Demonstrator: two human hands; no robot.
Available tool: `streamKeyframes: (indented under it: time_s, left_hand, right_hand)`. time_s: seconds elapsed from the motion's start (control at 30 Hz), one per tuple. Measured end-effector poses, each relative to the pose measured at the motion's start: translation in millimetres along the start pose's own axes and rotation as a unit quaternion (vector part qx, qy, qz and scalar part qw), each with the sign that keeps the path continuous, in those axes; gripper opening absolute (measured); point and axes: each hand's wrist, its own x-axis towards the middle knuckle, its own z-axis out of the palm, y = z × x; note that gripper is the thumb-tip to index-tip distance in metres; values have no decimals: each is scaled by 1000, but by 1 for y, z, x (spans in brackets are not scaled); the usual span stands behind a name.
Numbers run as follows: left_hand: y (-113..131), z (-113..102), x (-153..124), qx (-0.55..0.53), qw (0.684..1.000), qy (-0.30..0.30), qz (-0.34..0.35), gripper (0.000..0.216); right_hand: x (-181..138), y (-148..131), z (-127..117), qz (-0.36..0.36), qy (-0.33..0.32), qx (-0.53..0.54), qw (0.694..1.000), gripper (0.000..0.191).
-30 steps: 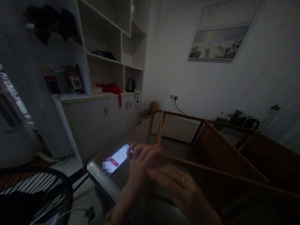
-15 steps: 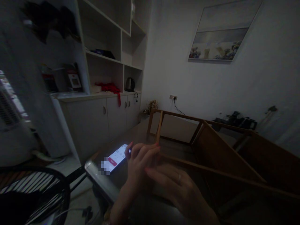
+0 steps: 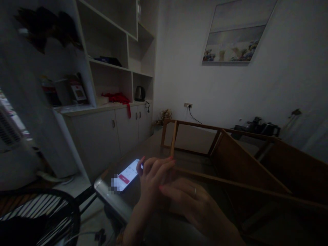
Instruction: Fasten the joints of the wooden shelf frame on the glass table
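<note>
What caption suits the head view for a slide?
Left hand and right hand close together beside a lit phone and wooden frame.

Wooden frame (image 3: 238,164) right, lit phone (image 3: 127,173) left, bare tabletop (image 3: 155,148) between.

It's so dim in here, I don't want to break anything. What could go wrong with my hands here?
The lit phone lies near the table edge; a nudge from your left hand beside it might push it off. The wooden frame lies tipped just beyond your right hand, and in this dim light fingers could catch on its thin rail.
</note>
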Motion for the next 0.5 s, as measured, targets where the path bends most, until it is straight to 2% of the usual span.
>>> streamKeyframes:
  time_s: [0.27,0.5]
  left_hand:
    - [3,-5,2,-9,1000,-23,-5,19]
    - [0,1,0,-8,1000,-1,-2,16]
  right_hand:
    - [1,1,-2,-10,5,-19,1000,22]
    - [0,-2,3,-6,13,-76,997,25]
